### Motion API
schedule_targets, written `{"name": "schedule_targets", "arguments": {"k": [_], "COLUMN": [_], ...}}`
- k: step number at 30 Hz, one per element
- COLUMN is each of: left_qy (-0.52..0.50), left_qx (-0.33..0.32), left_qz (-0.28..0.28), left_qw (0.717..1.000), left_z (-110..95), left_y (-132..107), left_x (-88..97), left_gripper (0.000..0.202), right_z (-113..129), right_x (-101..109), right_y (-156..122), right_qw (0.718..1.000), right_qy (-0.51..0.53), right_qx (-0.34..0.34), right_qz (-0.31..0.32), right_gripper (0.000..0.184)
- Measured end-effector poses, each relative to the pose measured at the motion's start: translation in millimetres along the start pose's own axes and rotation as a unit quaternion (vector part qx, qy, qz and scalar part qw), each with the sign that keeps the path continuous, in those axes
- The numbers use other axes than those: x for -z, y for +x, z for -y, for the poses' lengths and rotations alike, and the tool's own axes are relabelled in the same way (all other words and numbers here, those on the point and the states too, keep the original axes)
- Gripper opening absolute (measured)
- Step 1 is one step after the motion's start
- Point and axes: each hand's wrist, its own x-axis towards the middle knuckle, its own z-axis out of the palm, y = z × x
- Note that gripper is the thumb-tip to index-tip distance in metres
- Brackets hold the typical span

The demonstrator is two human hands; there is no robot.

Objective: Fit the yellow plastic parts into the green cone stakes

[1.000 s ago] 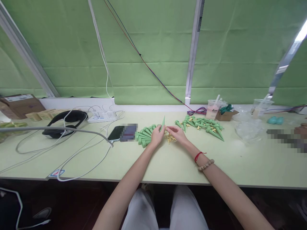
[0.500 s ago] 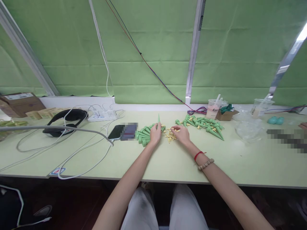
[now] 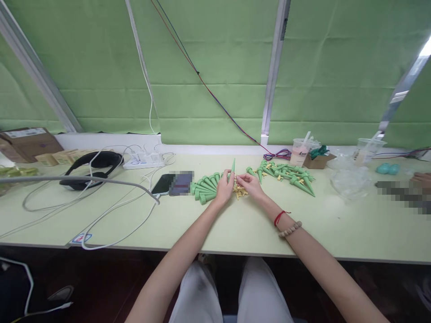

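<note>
My left hand is closed around a green plastic watering spike, which it holds with the pointed end up. Close beside it, the fingers of my right hand are pinched together at the spike, on what looks like a small yellow plastic piece, mostly hidden. Loose yellow pieces lie in a small pile below and between the hands. To the left, several green spikes are fanned out side by side. Beyond my right hand lies a jumbled heap of green spikes, some with yellow pieces on them.
Left of the spikes are a phone, black headphones, a power strip and loose white cables. At the right stand a drink cup, a small cardboard box and a clear plastic bag. Another person's hand shows at the far right.
My right hand has left the yellow pile and come up to the spike. My left hand has shifted right with its spike, uncovering more of the fanned row.
</note>
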Motion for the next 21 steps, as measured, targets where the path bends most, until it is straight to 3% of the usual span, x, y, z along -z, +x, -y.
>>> {"name": "schedule_targets", "arguments": {"k": [7, 14, 16, 18, 21], "left_qy": [0.005, -0.032, -0.016, 0.012, 0.048], "left_qx": [-0.034, -0.021, -0.029, -0.044, -0.07], "left_qz": [0.047, 0.059, 0.055, 0.061, 0.076], "left_qw": [0.998, 0.997, 0.998, 0.997, 0.994], "left_z": [4.6, 5.8, 3.3, 0.3, -2.8], "left_y": [1.0, 3.7, 3.7, 3.2, 1.9], "left_x": [-0.4, -2.2, 1.0, 5.0, 9.9], "left_gripper": [0.028, 0.031, 0.033, 0.035, 0.039], "right_z": [-4.6, 6.1, 7.0, 7.4, 9.8], "right_x": [3.8, 5.3, 3.1, 0.3, -3.2], "right_y": [-1.3, -6.9, -6.7, -5.8, -5.3], "right_qw": [0.99, 0.949, 0.97, 0.996, 0.987], "right_qy": [-0.104, -0.235, -0.176, -0.065, 0.076], "right_qx": [0.098, 0.208, 0.168, 0.058, -0.134], "right_qz": [0.018, 0.015, 0.012, 0.016, 0.056], "right_gripper": [0.027, 0.021, 0.023, 0.03, 0.036]}}
